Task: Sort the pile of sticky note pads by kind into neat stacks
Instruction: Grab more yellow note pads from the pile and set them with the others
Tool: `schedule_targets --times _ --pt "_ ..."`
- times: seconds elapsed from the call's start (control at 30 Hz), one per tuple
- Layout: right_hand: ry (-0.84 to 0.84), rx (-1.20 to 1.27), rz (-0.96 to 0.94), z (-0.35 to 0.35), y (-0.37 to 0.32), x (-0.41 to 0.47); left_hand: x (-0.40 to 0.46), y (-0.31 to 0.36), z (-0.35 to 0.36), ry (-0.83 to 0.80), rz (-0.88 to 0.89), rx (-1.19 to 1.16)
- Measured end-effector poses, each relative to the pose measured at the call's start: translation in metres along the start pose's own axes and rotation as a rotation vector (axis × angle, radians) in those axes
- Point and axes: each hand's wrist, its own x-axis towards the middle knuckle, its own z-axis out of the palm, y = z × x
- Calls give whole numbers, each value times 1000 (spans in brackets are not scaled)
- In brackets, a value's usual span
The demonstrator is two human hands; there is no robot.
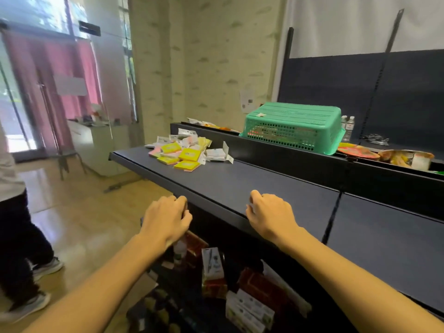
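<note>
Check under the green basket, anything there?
The green basket sits upside down on the back ledge. Through its mesh, a reddish patch shows at the lower left; what it is stays unclear. The solid base covers the rest.

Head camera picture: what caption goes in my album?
Two empty hands near a dark shelf, the sticky note pile waiting unsorted.
</note>
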Motion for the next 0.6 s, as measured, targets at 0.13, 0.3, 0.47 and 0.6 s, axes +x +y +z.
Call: schedule_targets --times 0.13,0.3,0.47,0.6 --pt "-17 51 -21 33 -29 55 27 -48 23 -24 -35 27" --pt "-48 104 -7 66 -48 138 82 -104 44 -42 -61 74" --pt "-28 156 70 95 -54 224 156 -154 58 -14 -84 59" --pt "-38 193 130 124 -58 266 192 -183 84 -73 -6 27"
